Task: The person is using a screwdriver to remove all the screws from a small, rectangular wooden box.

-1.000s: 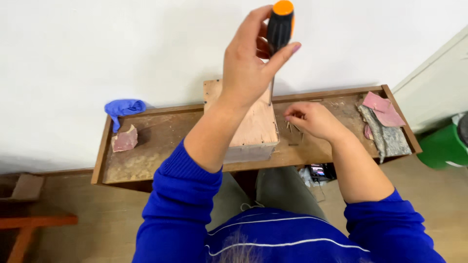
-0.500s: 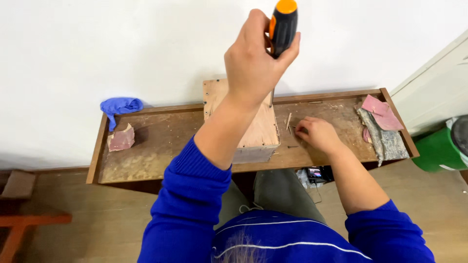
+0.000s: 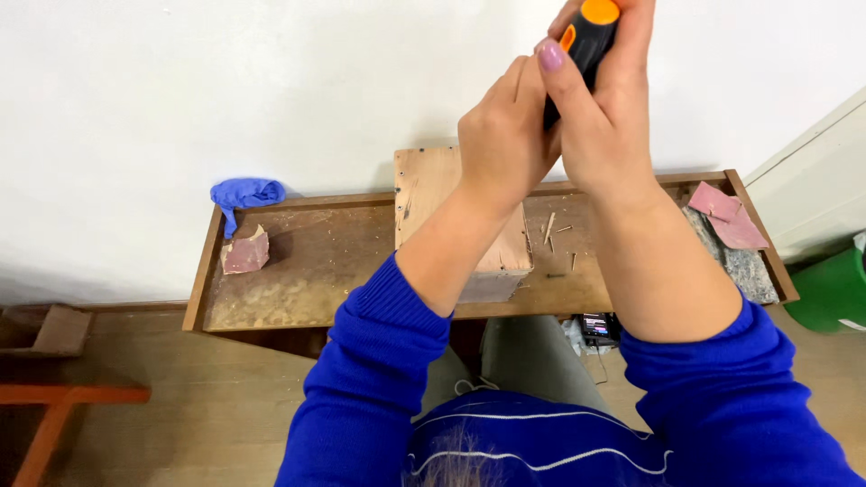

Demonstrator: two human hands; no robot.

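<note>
Your left hand (image 3: 505, 135) and right hand (image 3: 600, 108) are both raised above the wooden block (image 3: 451, 203) and closed together around one tool, a screwdriver (image 3: 586, 41) with a black grip and orange cap. The right hand wraps the upper grip, thumb laid along it. The left hand closes lower down, near where the shaft would be. The shaft and tip are hidden behind the hands, so you cannot tell whether the tip meets a fastener or the block.

The block stands on the narrow wooden bench (image 3: 298, 280), against the white wall, roughly at the bench's middle. Its top face shows a column of small dark dots along the left edge; whether these are holes or seated fasteners is too small to tell.

Just right of the block, several loose screws (image 3: 552, 230) lie scattered on the bench surface. Judge from these that fastening is partly done at most: unused pieces remain.

Other items on the bench:
- a pink sanding block (image 3: 245, 252) near the left end;
- a blue cloth (image 3: 245, 192) at the rear left corner;
- pink sandpaper sheets (image 3: 726, 216) on a grey stone slab (image 3: 744, 271) at the right end.
</note>
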